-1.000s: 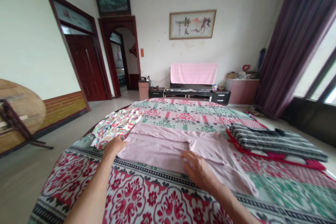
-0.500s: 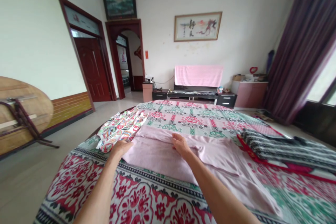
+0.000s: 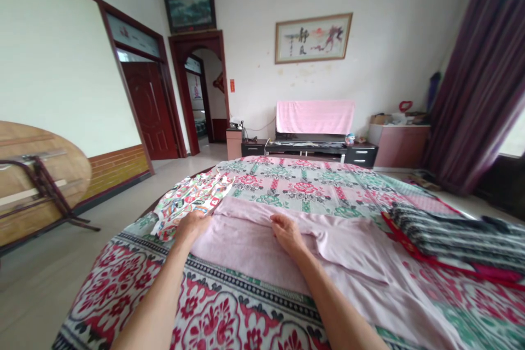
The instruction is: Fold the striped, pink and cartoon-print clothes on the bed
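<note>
A pale pink garment (image 3: 254, 246) lies spread across the patterned bedspread (image 3: 213, 317), its upper layer folded and wrinkled, with long narrow parts reaching right. My left hand (image 3: 194, 228) is closed at the garment's left end, the fingertips partly hidden on the cloth edge. Over the middle of the garment, my right hand (image 3: 287, 233) has its fingers curled in and pinching the folded upper layer. A white cloth with a colourful print (image 3: 197, 194) lies crumpled just beyond my left hand.
A folded black-and-white striped textile (image 3: 455, 238) with red edging lies at the right of the bed. A folded round wooden table (image 3: 45, 169) stands at the left. Beyond the bed are a low black cabinet (image 3: 361, 156) and a pink cloth (image 3: 315, 116) draped over a screen.
My right hand's fingers have gone from fairly extended on the cloth to curled and closed on it. My left hand stays at the garment's left end. The view has shifted slightly.
</note>
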The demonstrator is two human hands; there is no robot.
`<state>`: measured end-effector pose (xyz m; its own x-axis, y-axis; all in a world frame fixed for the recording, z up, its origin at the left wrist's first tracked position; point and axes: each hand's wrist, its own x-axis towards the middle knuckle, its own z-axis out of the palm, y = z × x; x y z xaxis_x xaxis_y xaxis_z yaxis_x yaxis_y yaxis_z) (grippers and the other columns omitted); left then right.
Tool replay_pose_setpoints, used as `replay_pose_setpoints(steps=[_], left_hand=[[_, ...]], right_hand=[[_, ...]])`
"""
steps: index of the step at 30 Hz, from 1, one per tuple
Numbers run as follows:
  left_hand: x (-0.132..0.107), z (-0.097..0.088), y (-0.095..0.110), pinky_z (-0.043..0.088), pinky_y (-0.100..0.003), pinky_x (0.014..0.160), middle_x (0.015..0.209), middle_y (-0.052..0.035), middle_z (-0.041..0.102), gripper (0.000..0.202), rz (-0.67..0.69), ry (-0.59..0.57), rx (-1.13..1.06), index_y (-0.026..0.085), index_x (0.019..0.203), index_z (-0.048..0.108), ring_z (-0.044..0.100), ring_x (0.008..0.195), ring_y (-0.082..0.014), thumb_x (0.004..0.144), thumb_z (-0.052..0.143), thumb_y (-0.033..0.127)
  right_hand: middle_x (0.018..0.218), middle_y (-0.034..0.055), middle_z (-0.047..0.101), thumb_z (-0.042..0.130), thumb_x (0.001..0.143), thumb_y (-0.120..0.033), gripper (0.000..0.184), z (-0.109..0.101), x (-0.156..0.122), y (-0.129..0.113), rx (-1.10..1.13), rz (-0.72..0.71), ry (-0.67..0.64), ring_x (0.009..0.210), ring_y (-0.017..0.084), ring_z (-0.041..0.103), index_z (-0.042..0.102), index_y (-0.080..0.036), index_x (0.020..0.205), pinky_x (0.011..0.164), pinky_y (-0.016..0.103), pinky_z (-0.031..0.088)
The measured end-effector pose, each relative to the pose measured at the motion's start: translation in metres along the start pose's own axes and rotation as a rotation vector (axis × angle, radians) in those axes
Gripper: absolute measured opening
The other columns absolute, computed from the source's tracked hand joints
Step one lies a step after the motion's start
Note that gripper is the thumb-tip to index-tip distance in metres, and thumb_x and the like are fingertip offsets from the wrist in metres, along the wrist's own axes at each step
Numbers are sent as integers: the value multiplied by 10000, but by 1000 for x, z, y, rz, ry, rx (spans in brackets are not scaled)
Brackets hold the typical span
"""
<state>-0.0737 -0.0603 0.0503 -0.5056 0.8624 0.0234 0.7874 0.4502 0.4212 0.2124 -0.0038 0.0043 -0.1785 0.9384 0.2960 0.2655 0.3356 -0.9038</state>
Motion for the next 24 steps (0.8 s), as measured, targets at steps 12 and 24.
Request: replay_pose_setpoints(steps=[12,24], left_hand=[[24,9,24,426,-263,614,795,-130,711,392,-60,-44,161,145,833,692,663,813,-256,658,611,487],[18,14,27,444,-268,742,1119,-106,668,470,98,46,129,185,1169,606,614,1012,-251,721,566,320]], right_hand=[[695,35,673,442,720,-235,351,-2,-5,-4,-94,-54,-29,631,166,594,702,-144,938,589,262,472],[608,19,629,421,723,-198,327,-2,-9,-6,-104,-89,-30,607,156,570,704,-167,884,585,253,460]])
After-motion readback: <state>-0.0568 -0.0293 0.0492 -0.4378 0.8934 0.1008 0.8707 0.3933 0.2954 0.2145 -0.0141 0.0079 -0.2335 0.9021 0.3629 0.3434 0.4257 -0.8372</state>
